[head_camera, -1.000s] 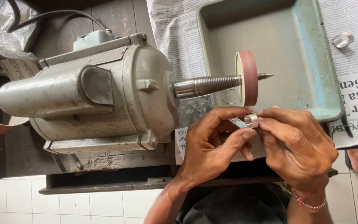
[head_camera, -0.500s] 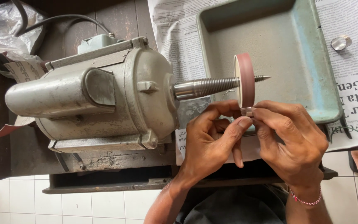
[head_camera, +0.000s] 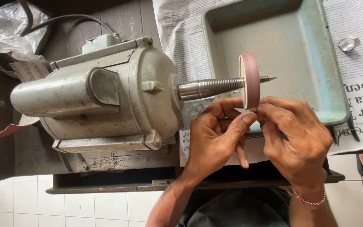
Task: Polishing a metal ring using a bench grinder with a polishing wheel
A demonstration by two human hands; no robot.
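Two bare hands meet at the lower rim of a pink grinding wheel that sits on the threaded, tapered spindle of a grey bench motor. Left hand and right hand have their thumbs and forefingers drawn together in a pinch right under the wheel — whatever small piece they pinch is almost wholly hidden by the fingertips, so its kind cannot be told; it sits touching or just short of the wheel's edge. Remaining fingers of the left hand curl loosely downward, those of the right are folded over the pinch. A red-and-white beaded bracelet circles the right wrist. Behind the wheel lies a worn blue-green metal tray on spread newspaper, and a small shiny metal ring rests on the paper beyond the tray's right wall. Crumpled clear plastic lies at the far left — near the motor's black cable. Pale floor tiles show below the bench edge.
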